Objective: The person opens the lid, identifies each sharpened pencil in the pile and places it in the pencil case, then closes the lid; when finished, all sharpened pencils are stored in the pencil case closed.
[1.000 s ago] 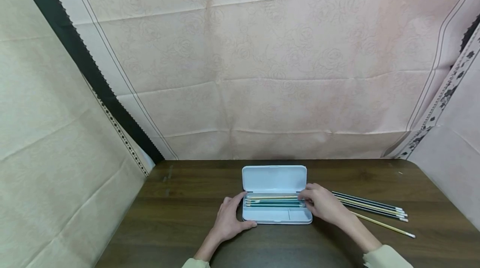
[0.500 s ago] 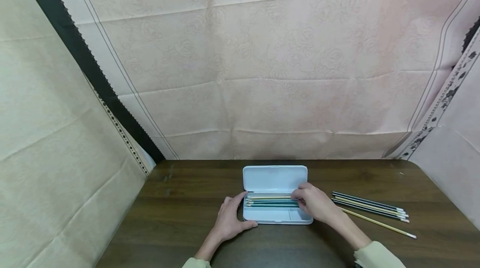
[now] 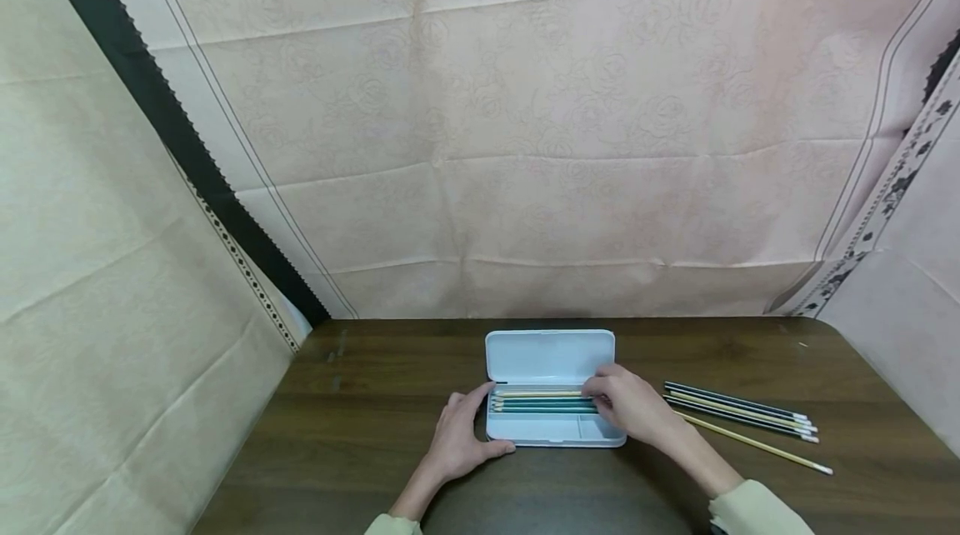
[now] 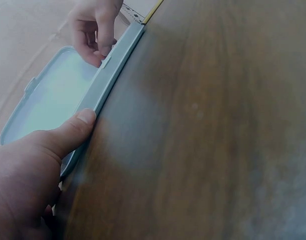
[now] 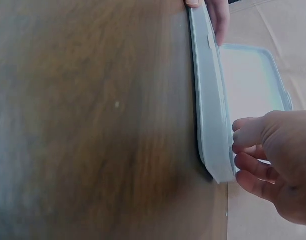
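A light blue pencil case [image 3: 525, 430] lies with its lid [image 3: 550, 356] raised. Several green and yellowish pencils [image 3: 536, 404] lie lengthwise in it. My left hand [image 3: 459, 439] grips the case's left end, its thumb along the front edge, as the left wrist view also shows. My right hand [image 3: 633, 406] reaches into the right part of the case, with bent fingertips over the pencils' right ends. In the right wrist view those fingers [image 5: 255, 172] are curled at the case's rim; whether they pinch a pencil is hidden.
Right of the case, several dark and yellow pencils [image 3: 738, 412] with white ends lie in a bundle. One yellow pencil [image 3: 757, 445] lies apart in front of them. The brown wooden table [image 3: 360, 435] ends at a cloth-covered wall [image 3: 547, 185].
Over the last second my right hand has shifted slightly left along the pencils in the case, then stayed there. My left hand keeps its grip on the case.
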Demonstrator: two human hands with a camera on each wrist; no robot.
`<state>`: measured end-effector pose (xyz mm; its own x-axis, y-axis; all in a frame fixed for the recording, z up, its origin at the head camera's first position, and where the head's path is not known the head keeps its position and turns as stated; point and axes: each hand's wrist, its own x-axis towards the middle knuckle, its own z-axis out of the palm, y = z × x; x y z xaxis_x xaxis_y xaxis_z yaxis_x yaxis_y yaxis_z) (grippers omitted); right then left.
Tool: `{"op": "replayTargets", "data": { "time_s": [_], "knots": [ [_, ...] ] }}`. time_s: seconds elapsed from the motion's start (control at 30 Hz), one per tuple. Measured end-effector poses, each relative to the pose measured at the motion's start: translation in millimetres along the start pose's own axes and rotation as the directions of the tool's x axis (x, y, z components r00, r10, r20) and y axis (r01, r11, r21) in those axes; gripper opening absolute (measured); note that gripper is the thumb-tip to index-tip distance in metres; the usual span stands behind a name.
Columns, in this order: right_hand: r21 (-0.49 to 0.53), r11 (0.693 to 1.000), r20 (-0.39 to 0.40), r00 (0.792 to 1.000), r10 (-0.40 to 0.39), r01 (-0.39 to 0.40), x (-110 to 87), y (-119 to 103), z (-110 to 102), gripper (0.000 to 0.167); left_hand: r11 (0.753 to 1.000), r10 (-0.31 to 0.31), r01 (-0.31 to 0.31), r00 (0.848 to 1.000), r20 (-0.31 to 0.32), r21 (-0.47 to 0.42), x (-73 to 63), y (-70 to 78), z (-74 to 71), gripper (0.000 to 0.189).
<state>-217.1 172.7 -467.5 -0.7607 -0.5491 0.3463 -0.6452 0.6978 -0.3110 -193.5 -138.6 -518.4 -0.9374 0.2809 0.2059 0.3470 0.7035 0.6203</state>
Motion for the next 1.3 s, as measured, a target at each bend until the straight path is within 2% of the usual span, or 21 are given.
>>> {"op": "replayTargets", "data": {
  "time_s": [0.2, 0.37, 0.47, 0.53, 0.63, 0.77, 0.9, 1.07, 1.3],
  "knots": [
    [0.002, 0.998, -0.134, 0.989, 0.057, -0.058, -4.8, 7.8, -9.5, 0.017, 1.0, 0.0, 0.0, 1.0, -0.001, -0.004, 0.0, 0.6, -0.6, 0.094],
    [0.059, 0.997, -0.306, 0.949, 0.071, -0.055, -5.6, 23.4, -16.9, 0.022, 1.0, 0.003, -0.003, 1.0, -0.002, -0.006, -0.5, 0.6, -1.4, 0.094],
    [0.086, 0.995, -0.368, 0.926, 0.087, -0.059, -5.2, 31.4, -19.9, 0.028, 1.0, 0.004, -0.004, 1.0, -0.003, -0.005, -0.3, -0.3, -1.2, 0.094],
    [0.109, 0.992, -0.376, 0.921, 0.104, -0.067, -3.8, 35.0, -20.8, 0.033, 1.0, 0.004, -0.004, 1.0, -0.004, -0.006, -0.2, -0.4, -1.2, 0.094],
    [0.175, 0.982, -0.346, 0.929, 0.135, -0.077, -0.7, 37.1, -21.4, 0.039, 1.0, 0.006, -0.006, 1.0, -0.005, -0.003, -0.2, -0.5, -0.7, 0.095],
    [0.289, 0.952, -0.273, 0.944, 0.186, -0.104, 1.1, 35.5, -21.0, 0.044, 1.0, 0.014, -0.014, 1.0, -0.004, 0.004, 0.3, -0.8, 1.3, 0.095],
    [0.37, 0.922, -0.247, 0.945, 0.216, -0.114, -0.5, 32.5, -21.6, 0.043, 1.0, 0.012, -0.012, 1.0, -0.014, -0.009, 0.5, -0.6, 2.5, 0.096],
    [0.408, 0.911, -0.273, 0.942, 0.193, -0.068, -4.1, 31.6, -21.5, 0.04, 0.999, 0.02, -0.021, 0.999, -0.038, -0.026, -0.1, -0.4, 2.3, 0.097],
    [0.369, 0.929, -0.329, 0.939, 0.101, 0.029, -10.8, 26.4, -22.4, 0.034, 1.0, 0.025, -0.026, 0.999, -0.043, -0.018, -1.3, -0.5, 1.7, 0.101]
  ]
}}
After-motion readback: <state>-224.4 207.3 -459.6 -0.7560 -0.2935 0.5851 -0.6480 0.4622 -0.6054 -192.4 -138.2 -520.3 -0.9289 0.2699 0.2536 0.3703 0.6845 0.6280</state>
